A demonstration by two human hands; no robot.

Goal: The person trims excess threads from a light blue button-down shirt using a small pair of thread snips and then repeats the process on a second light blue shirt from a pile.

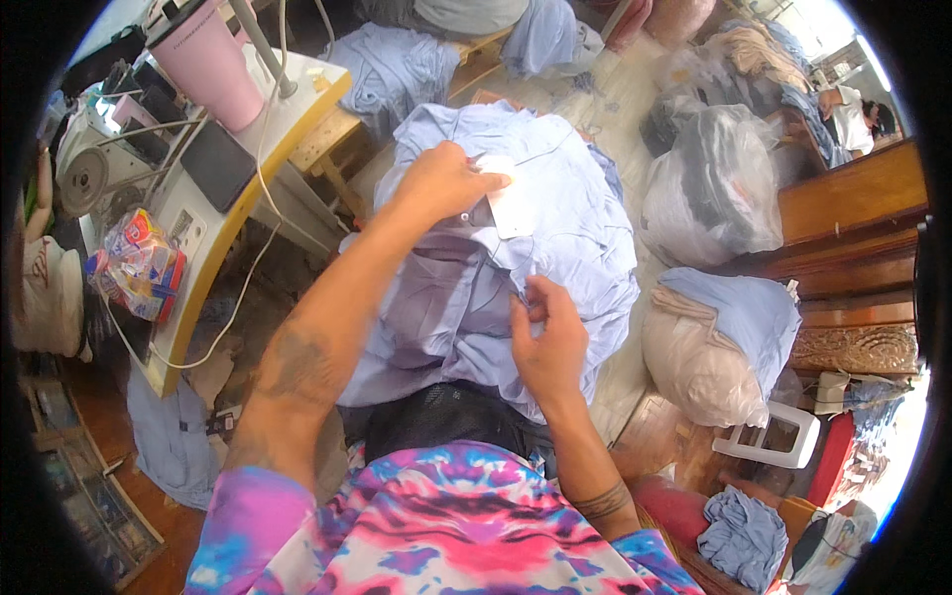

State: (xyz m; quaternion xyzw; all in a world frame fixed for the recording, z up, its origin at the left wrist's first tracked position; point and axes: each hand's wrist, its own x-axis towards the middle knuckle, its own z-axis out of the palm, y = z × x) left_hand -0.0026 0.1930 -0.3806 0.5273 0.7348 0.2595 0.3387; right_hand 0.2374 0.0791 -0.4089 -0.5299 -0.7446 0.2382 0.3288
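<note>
A big heap of light blue cloth garments (595, 258) lies in front of me, over my lap. At its upper middle my left hand (443, 185) is closed, its thumb pressed on a white card-like tag (512, 210) that hangs over the cloth. Whether cloth is caught under those fingers too is hidden. Lower and to the right, my right hand (547, 332) pinches a small fold of the blue garment (520, 286) between thumb and fingers. A button shows on the cloth below my left hand.
At left stands a sewing table (223, 238) with a pink tumbler (208, 64), a dark phone (217, 167), a colourful snack packet (144, 263) and a loose white cable. To the right are stuffed plastic bags (714, 178), a cloth bundle (709, 342) and a white plastic stool (773, 436).
</note>
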